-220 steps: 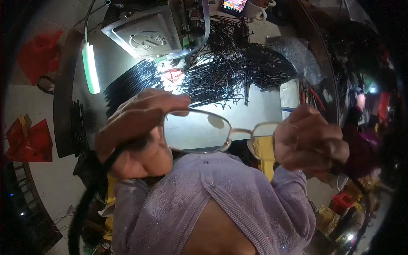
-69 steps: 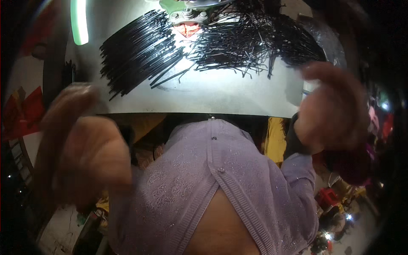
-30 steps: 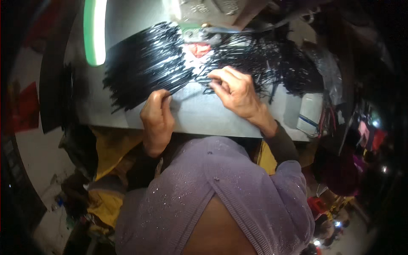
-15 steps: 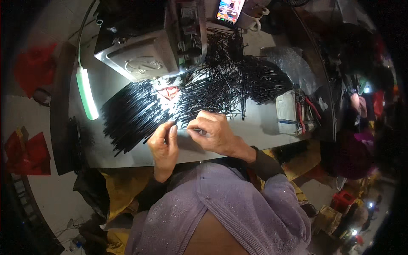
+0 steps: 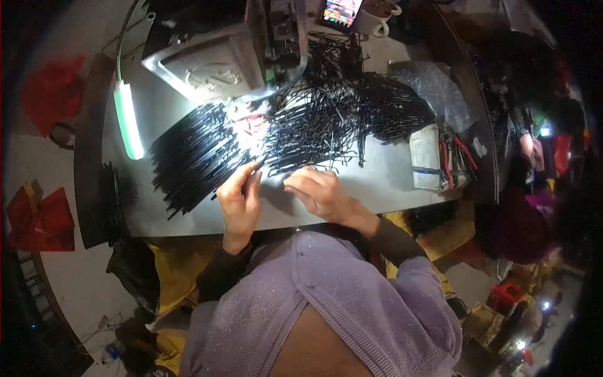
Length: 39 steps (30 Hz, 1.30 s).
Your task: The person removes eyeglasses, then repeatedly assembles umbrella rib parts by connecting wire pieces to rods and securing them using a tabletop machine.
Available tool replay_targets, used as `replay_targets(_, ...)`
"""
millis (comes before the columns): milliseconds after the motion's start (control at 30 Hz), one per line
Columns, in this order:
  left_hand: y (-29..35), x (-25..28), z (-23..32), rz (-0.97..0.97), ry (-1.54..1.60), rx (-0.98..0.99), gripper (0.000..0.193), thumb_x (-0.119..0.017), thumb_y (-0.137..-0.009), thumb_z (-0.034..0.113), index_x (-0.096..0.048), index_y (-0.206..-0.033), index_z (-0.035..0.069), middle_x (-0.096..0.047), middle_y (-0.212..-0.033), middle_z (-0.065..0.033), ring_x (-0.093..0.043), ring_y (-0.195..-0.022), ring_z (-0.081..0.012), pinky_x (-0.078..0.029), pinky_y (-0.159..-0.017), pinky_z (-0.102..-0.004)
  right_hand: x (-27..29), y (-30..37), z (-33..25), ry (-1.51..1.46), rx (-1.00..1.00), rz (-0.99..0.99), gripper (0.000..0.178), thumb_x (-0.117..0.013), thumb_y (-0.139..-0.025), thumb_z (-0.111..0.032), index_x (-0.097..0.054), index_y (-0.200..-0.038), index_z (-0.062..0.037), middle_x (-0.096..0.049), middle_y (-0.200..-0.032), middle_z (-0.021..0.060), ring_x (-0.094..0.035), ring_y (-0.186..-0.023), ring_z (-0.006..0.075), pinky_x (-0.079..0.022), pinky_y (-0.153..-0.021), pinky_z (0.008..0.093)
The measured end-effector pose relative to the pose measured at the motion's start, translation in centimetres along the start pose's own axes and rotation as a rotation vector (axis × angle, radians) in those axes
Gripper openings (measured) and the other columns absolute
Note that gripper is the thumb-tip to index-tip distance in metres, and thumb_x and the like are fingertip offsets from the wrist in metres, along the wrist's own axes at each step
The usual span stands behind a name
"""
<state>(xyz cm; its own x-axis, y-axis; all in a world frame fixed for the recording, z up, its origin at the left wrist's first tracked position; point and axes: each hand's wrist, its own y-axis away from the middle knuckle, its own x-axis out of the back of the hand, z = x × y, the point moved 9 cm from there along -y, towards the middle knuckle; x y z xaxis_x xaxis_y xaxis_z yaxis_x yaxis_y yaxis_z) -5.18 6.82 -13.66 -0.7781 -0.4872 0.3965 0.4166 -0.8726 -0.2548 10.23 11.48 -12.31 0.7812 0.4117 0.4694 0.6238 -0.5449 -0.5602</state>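
Note:
My left hand (image 5: 240, 200) is raised over the near part of the table, thumb and forefinger pinched together. Something small and dark shows at its fingertips, too small to name. Just to the right, my right hand (image 5: 325, 196) is closed with its fingers curled in; whatever it may hold is hidden. The two hands are apart. Beyond them lie many thin black rods: a fairly even bundle (image 5: 191, 157) on the left and a tangled heap (image 5: 314, 129) in the middle. Bright light falls on a small red part (image 5: 252, 125) between them, under the machine (image 5: 217, 69).
A lit lamp (image 5: 129, 119) hangs left of the machine. At right stands a whitish block (image 5: 426, 157) with a blue band, beside red-handled pliers (image 5: 446, 164). Behind are a clear plastic bag (image 5: 433, 85), a phone (image 5: 340, 12) with a lit screen and a mug (image 5: 377, 24).
My hands have drawn slightly apart, the right one shifting a little to the right. The view has tilted a little, so the table sits higher.

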Motion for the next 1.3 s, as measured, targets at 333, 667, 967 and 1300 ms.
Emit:
replay_targets(333, -2.8, 2.5, 0.3, 0.021, 0.040, -0.004, 0.016, -0.060, -0.084, -0.006, -0.064, -0.100, -0.003, -0.059, -0.072, -0.0037, -0.051, -0.062, -0.0063, -0.043, -0.056, -0.0205, -1.8, -2.8, 1.1, 0.007, -0.139, -0.030, 0.015, -0.065, -0.080, -0.004, -0.063, -0.095, -0.0013, -0.062, -0.075, 0.0110, -0.060, -0.061, 0.0254, -0.048, -0.055, 0.0325)
replay_targets(667, -3.1, 1.6, -0.5, 0.012, 0.017, -0.030, 0.017, -0.061, -0.083, -0.007, -0.064, -0.099, -0.003, -0.058, -0.070, -0.0032, -0.049, -0.062, -0.0051, -0.042, -0.056, -0.0199, -1.9, -6.1, 0.7, -0.196, -0.165, -0.040, 0.018, -0.063, -0.076, 0.002, -0.064, -0.094, 0.0002, -0.064, -0.075, 0.0098, -0.063, -0.061, 0.0170, -0.050, -0.054, 0.0270)
replay_targets(967, -2.8, 1.2, -1.3, 0.023, 0.033, 0.037, 0.017, -0.060, -0.082, -0.007, -0.064, -0.098, -0.004, -0.061, -0.074, -0.0059, -0.050, -0.065, -0.0069, -0.044, -0.061, -0.0208, -3.7, -5.2, 2.0, -0.294, -0.162, 0.006, 0.020, -0.066, -0.073, 0.002, -0.065, -0.093, -0.0014, -0.059, -0.060, 0.0050, -0.053, -0.046, 0.0086, -0.044, -0.044, 0.0228)
replay_targets(1300, -2.1, 0.9, -1.7, 0.032, 0.067, 0.048, 0.022, -0.055, -0.082, -0.009, -0.064, -0.102, -0.004, -0.066, -0.079, -0.0102, -0.059, -0.072, -0.0096, -0.047, -0.066, -0.0230, -3.7, -4.8, 2.0, -0.320, -0.139, 0.073, 0.023, -0.065, -0.073, 0.004, -0.065, -0.096, -0.0005, -0.058, -0.059, 0.0037, -0.050, -0.044, 0.0063, -0.041, -0.043, 0.0216)
